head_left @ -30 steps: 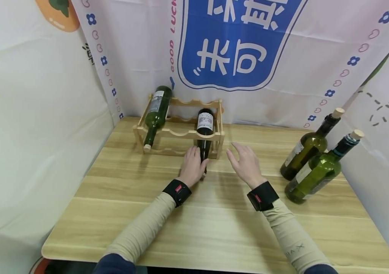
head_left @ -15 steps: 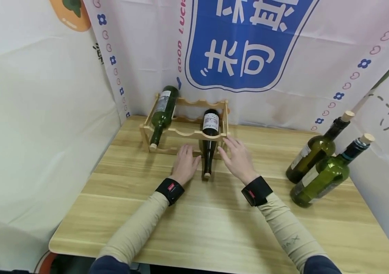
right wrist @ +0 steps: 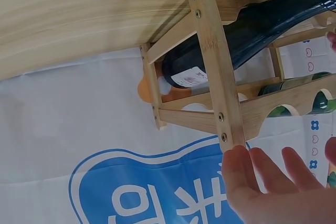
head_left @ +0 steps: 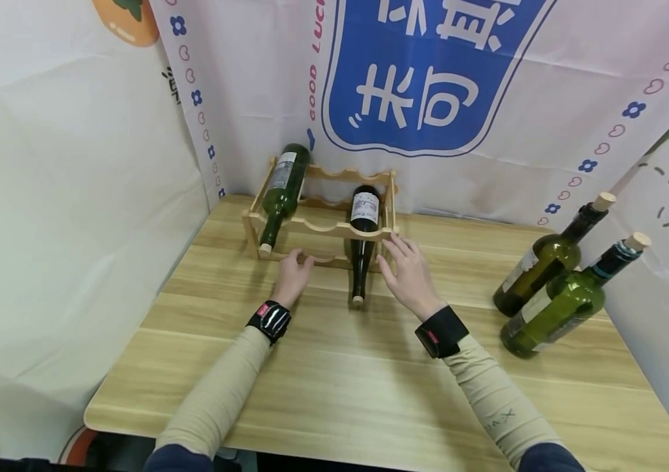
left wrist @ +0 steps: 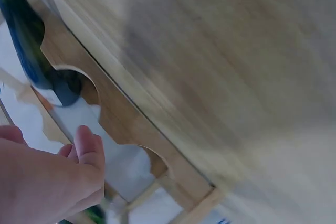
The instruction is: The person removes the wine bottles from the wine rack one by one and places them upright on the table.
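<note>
Hands flanked the dark bottle (head_left: 362, 252), which lay in the lower tier of the wine rack (head_left: 341, 231) by the worktop's (head_left: 310, 393) back edge.
The left hand (head_left: 291, 275), loosely curled with nothing seen in its grasp, was near the lower front rail (left wrist: 123, 124), contact unclear; the right hand (head_left: 409, 278), fingers extended and thumb wide, touched the right front post (right wrist: 220, 72). Steadying the rack well seemed to call for light, even pressure, clear of the protruding neck. The head view showed the green bottle (head_left: 283, 190) from cork to base; only the right wrist view revealed the post's screw heads (right wrist: 220, 116).
</note>
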A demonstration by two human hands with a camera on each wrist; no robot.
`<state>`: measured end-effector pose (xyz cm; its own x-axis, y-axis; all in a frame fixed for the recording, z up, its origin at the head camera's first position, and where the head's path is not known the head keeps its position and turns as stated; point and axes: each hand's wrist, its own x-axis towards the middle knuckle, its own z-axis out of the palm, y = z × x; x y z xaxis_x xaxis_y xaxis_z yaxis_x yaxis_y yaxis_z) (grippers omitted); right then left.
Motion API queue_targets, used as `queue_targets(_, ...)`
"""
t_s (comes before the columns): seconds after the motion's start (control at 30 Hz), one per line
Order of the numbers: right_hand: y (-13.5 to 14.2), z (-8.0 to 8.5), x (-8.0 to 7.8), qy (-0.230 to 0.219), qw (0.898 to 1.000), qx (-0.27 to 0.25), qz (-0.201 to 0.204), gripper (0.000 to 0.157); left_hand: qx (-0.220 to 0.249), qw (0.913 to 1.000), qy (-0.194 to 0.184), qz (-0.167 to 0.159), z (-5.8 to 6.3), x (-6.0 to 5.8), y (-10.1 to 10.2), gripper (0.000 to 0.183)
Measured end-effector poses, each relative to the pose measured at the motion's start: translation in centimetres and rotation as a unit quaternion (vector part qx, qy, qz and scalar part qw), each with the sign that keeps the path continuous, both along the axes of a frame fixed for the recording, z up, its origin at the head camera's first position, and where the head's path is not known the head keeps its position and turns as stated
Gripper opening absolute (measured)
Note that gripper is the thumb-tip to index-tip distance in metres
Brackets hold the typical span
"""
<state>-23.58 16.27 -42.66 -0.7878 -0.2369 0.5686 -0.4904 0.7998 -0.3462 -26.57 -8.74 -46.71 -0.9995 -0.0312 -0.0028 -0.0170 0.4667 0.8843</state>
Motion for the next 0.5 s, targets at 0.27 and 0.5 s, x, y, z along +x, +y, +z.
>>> queue_targets(0.27,0.1,0.1,0.0,0.0,1.0,-0.005,0.01,0.037,0.12,0.9907,-0.032,0.055,0.0,-0.7,-2.1,0.04)
queue_targets(0.5,0.2,0.0,-0.5,0.003,1.0,0.0,0.012,0.037,0.261,0.959,-0.083,0.073,-1.2,-1.8,-4.4,0.033)
